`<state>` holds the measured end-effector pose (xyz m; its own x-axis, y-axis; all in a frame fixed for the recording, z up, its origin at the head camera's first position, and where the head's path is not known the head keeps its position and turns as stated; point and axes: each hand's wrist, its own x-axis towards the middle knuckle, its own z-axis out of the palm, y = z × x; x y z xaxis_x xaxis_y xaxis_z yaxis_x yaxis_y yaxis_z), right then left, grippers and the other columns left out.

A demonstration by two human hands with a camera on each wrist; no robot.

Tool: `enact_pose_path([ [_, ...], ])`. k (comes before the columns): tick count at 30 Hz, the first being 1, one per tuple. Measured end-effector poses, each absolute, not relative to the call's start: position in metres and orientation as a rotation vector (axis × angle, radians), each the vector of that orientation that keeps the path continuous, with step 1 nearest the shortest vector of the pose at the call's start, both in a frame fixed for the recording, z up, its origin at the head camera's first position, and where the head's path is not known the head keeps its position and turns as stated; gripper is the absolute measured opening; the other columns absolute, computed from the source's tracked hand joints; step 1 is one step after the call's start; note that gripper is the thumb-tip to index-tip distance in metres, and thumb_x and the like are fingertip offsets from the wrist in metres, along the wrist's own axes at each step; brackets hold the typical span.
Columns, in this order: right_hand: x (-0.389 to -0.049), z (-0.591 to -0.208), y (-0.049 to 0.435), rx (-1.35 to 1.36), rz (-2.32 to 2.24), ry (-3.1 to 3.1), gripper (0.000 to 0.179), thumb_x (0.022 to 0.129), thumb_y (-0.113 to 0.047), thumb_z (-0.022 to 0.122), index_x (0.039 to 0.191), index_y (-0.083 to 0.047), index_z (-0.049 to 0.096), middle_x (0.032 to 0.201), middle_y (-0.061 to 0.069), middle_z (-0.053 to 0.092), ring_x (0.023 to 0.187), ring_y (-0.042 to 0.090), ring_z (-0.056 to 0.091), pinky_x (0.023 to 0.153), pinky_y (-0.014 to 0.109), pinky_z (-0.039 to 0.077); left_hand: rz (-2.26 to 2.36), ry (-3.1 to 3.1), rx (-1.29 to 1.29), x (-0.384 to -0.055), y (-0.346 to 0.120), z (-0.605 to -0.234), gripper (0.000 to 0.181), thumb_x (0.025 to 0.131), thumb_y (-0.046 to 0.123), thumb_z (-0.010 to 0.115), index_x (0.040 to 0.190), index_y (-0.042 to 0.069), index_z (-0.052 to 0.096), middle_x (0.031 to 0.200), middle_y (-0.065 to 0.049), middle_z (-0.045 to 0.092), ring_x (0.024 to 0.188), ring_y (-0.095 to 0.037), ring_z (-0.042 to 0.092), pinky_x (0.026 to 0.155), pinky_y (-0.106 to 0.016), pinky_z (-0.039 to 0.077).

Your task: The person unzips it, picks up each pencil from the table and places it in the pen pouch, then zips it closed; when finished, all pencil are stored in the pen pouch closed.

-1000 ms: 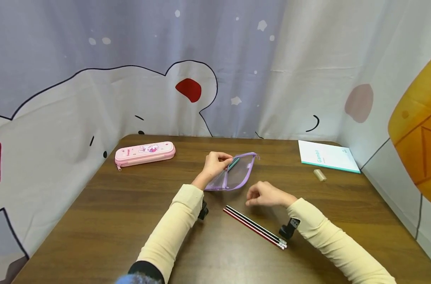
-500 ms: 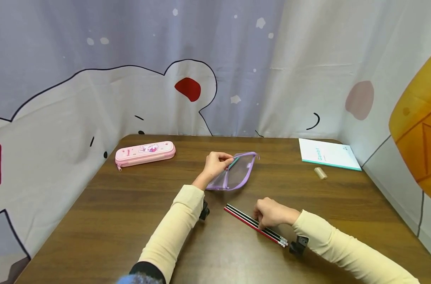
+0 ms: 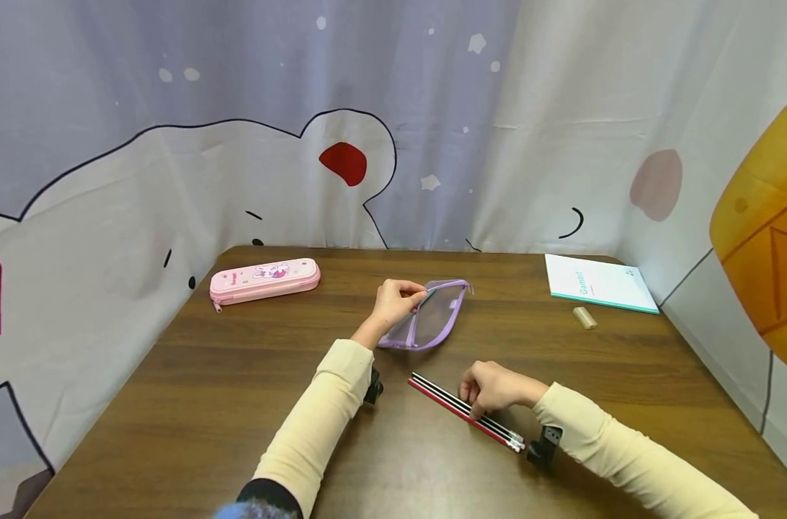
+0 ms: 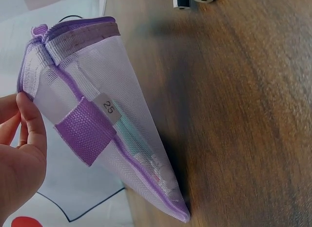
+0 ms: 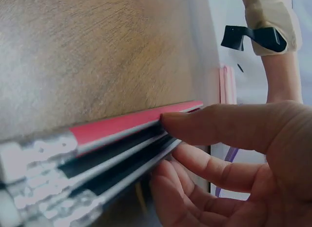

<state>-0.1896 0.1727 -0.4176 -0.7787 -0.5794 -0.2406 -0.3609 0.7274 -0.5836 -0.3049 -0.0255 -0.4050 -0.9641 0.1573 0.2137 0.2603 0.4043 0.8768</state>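
Note:
My left hand [image 3: 395, 303] pinches the upper edge of a purple mesh zipper pouch [image 4: 139, 90] and holds it up from the table. Through the mesh shows a teal item [image 4: 129, 132], its kind unclear. Nearer the front, a small bundle of striped pencils [image 3: 442, 398], one red and the others black, lies slantwise on the table. With thumb and fingers my right hand [image 3: 497, 388] grips this bundle near its middle. In the right wrist view the thumb lies on the red pencil [image 5: 112, 129], and the metal-capped eraser ends point toward the camera.
A pink pencil case [image 3: 264, 280] lies at the back left of the brown table [image 3: 251, 375]. At the back right are a white booklet [image 3: 601, 282] with a teal edge and a small pale eraser [image 3: 584, 318]. A printed curtain [image 3: 445, 144] hangs behind.
My right hand has moved down and toward me from beside the pouch to the pencils, and now grips them. The left hand stays on the pouch, almost unmoved.

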Motion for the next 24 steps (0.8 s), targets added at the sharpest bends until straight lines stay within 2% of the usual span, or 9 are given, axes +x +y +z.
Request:
enact_pose_path([
  [8, -0.191, -0.415, 0.166, -0.798, -0.663, 2.559, 0.018, 0.054, 0.004, 0.064, 0.069, -0.005, 0.06, 0.055, -0.005, 0.054, 0.05, 0.001, 0.046, 0.047, 0.017, 0.04, -1.601, -2.545, -0.377, -0.304, -0.027, -0.404, 0.014, 0.079, 0.016, 0.065, 0.087, 0.005, 0.071, 0.07, -0.013, 0.068, 0.045, 0.001, 0.051, 0.046, -0.014, 0.042],
  [15, -0.2, -0.411, 0.167, -0.887, -0.579, 2.663, 0.018, 0.056, 0.005, 0.066, 0.069, -0.006, 0.062, 0.055, -0.002, 0.058, 0.051, -0.001, 0.047, 0.051, 0.015, 0.041, -1.592, -2.553, -0.358, -0.305, -0.029, -0.404, 0.014, 0.079, 0.015, 0.065, 0.087, 0.005, 0.071, 0.068, -0.011, 0.068, 0.044, 0.001, 0.051, 0.046, -0.014, 0.042],
  [21, -0.207, -0.401, 0.184, -0.918, -0.629, 2.673, 0.022, 0.057, 0.005, 0.069, 0.076, -0.006, 0.063, 0.061, -0.002, 0.059, 0.057, -0.001, 0.05, 0.054, 0.015, 0.043, -1.569, -2.565, -0.359, -0.306, -0.029, -0.404, 0.014, 0.079, 0.017, 0.065, 0.087, 0.006, 0.071, 0.07, -0.013, 0.068, 0.044, 0.002, 0.05, 0.046, -0.014, 0.041],
  [24, -0.211, -0.389, 0.198, -0.917, -0.734, 2.575, 0.023, 0.062, 0.007, 0.067, 0.082, -0.004, 0.063, 0.065, 0.003, 0.061, 0.059, 0.001, 0.053, 0.055, 0.016, 0.046, -1.565, -2.562, -0.35, -0.307, -0.029, -0.403, 0.014, 0.079, 0.016, 0.065, 0.087, 0.006, 0.071, 0.071, -0.013, 0.068, 0.045, 0.001, 0.05, 0.046, -0.014, 0.041],
])
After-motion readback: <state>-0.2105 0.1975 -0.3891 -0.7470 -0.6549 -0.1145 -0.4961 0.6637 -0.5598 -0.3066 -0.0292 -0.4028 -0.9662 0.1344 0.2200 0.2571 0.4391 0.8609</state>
